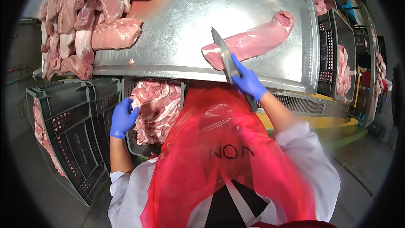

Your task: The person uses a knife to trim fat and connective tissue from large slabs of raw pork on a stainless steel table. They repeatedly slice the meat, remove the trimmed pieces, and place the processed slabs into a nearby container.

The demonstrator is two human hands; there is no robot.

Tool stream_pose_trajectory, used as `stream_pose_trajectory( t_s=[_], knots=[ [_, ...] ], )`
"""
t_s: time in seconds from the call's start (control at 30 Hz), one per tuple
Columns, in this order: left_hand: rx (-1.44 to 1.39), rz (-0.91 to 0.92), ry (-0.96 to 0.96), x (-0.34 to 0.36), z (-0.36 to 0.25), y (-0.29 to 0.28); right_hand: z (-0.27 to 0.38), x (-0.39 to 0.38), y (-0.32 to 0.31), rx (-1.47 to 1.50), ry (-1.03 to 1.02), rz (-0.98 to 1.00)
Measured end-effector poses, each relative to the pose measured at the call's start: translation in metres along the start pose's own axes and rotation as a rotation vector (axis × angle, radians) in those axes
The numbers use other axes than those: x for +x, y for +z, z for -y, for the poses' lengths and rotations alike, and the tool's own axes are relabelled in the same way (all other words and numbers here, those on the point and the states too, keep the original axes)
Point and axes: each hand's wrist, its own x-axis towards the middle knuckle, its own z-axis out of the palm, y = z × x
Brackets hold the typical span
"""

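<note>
Blue-gloved right hand (249, 82) is clamped on the knife (225, 57), blade at the near end of the pork loin (253, 40) on the steel table (177, 21). Left hand (123, 117), fingers loosely curled, drops a trimming into the crate of scraps (158, 109); I'd bring it back to steady the loin before slicing.

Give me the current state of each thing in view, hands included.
Left hand: blue-gloved, low over the crate of trimmings, pinching a small pale scrap.
Right hand: blue-gloved, gripping the knife.
Knife: blade lying across the near end of the loin.
Loin: whole, flat on the steel table.
Steel table: wet, smeared.
Meat pile: stacked at the table's left end.
Crate of trimmings: nearly full, under the table edge.
Grey crate: tilted, left.
</note>
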Motion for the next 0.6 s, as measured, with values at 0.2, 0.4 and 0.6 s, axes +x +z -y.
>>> stream_pose_trajectory(
  t_s=[0.2, 0.4, 0.6],
  knots=[
    [-0.345, -0.319, 0.288, 0.077, -0.064, 0.035, -0.037, -0.122, -0.019, -0.069, 0.026, 0.236],
    [-0.121, -0.227, 0.587, 0.153, -0.219, 0.121, -0.043, -0.105, -0.045, 0.232, 0.001, -0.164],
    [-0.312, -0.171, 0.443, 0.196, -0.19, 0.173, -0.025, 0.001, 0.001, 0.346, -0.154, -0.299]
  ],
)
